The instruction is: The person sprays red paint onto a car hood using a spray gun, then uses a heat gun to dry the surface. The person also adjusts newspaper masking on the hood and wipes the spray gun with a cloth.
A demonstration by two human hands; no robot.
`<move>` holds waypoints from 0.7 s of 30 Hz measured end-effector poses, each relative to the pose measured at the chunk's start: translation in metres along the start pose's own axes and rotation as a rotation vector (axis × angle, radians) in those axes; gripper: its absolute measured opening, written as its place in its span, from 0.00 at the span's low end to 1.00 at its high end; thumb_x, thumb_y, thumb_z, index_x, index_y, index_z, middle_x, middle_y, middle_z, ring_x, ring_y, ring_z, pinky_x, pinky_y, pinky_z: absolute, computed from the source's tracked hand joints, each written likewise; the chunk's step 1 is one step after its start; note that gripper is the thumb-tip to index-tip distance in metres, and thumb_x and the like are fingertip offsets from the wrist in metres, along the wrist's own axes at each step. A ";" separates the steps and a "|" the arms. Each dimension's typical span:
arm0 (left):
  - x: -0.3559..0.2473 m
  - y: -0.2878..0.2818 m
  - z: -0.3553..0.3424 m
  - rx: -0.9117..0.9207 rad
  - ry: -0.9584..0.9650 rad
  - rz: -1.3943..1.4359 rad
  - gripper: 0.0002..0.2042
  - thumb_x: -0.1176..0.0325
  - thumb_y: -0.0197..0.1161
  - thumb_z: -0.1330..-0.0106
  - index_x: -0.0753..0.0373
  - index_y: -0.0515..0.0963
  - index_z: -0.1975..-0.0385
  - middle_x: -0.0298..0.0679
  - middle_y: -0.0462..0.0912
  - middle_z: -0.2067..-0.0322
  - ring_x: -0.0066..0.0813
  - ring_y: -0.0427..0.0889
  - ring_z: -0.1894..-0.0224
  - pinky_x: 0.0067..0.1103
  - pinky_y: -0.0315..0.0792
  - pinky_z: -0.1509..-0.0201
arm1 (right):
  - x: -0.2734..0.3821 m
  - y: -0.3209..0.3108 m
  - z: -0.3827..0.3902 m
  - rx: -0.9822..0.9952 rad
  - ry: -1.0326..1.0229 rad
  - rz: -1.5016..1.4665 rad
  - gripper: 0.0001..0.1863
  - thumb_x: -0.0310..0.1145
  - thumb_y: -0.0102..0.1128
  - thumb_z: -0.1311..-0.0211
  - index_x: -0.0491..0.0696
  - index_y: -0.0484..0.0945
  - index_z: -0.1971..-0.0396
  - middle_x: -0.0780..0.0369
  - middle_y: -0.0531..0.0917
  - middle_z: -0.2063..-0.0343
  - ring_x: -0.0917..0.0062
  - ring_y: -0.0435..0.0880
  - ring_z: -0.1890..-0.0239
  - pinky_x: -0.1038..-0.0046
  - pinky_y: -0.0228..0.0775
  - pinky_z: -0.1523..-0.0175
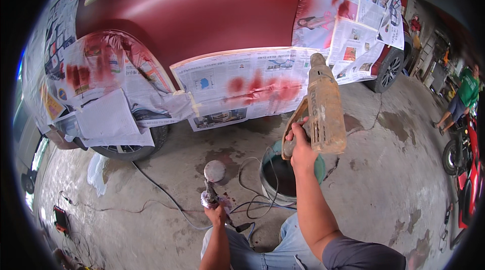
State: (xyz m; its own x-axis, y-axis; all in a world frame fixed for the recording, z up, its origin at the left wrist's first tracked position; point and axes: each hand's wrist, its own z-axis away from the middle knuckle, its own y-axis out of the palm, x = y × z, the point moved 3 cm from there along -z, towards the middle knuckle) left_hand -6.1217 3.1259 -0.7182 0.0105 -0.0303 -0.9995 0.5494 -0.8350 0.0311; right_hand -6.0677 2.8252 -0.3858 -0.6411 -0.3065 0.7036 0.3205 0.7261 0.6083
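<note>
In my right hand point(302, 146), closed round its handle, is a dirty yellowish heat gun point(326, 103) with its nozzle pointing at the car's lower side. My left hand point(216, 214), low in front of my knees, is closed on a spray gun point(212, 195) with a round, pale cup top point(214, 170). A whitish, red-stained cloth or paper point(206, 200) is bunched around the gun. Ahead stands a car with a dark red panel point(217, 12), masked all round with newspaper point(252, 85) that carries red overspray. The heat gun is apart from the panel.
A bucket point(270, 189) of dark liquid stands below my right hand. A hose point(166, 191) and cords cross the stained concrete floor point(172, 242). At the right are a red motorcycle point(470, 169) and a person in a green shirt point(469, 88). An orange-black device point(61, 219) lies left.
</note>
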 end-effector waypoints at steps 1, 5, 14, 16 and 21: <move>0.002 -0.002 -0.002 0.009 0.012 -0.007 0.12 0.78 0.58 0.50 0.66 0.76 0.63 0.32 0.78 0.76 0.23 0.78 0.72 0.22 0.74 0.66 | -0.001 -0.001 -0.001 -0.016 -0.003 -0.011 0.16 0.16 0.63 0.44 0.44 0.72 0.56 0.61 0.78 0.71 0.75 0.74 0.79 0.70 0.71 0.70; -0.004 0.002 -0.001 0.034 0.016 -0.056 0.12 0.77 0.59 0.50 0.66 0.77 0.64 0.33 0.78 0.75 0.24 0.77 0.72 0.23 0.73 0.67 | 0.004 -0.001 -0.003 -0.031 -0.011 -0.017 0.16 0.16 0.63 0.43 0.44 0.72 0.56 0.61 0.78 0.71 0.75 0.74 0.79 0.70 0.71 0.70; 0.005 0.005 -0.003 0.046 0.001 -0.134 0.11 0.74 0.61 0.49 0.69 0.77 0.65 0.36 0.80 0.75 0.26 0.77 0.74 0.25 0.73 0.68 | -0.004 -0.001 -0.001 0.063 0.028 0.068 0.16 0.17 0.64 0.43 0.45 0.73 0.55 0.62 0.78 0.69 0.76 0.75 0.78 0.71 0.71 0.70; 0.006 0.013 0.000 0.051 -0.029 -0.086 0.12 0.74 0.60 0.50 0.69 0.76 0.65 0.36 0.80 0.75 0.26 0.77 0.74 0.25 0.73 0.68 | -0.006 -0.008 -0.003 0.089 0.013 0.089 0.17 0.17 0.63 0.42 0.45 0.73 0.54 0.62 0.78 0.69 0.76 0.76 0.77 0.71 0.71 0.69; 0.005 0.017 0.002 0.060 -0.035 -0.120 0.12 0.74 0.60 0.50 0.69 0.76 0.65 0.36 0.80 0.74 0.26 0.77 0.74 0.24 0.73 0.68 | -0.003 -0.007 0.000 0.140 -0.011 0.155 0.16 0.17 0.62 0.41 0.44 0.72 0.54 0.61 0.78 0.68 0.76 0.76 0.77 0.71 0.72 0.68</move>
State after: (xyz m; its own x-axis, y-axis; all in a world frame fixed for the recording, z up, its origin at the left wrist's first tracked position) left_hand -6.1146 3.1105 -0.7229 -0.0818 0.0534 -0.9952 0.4938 -0.8652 -0.0870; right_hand -6.0680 2.8208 -0.3919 -0.5995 -0.1788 0.7802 0.3160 0.8427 0.4359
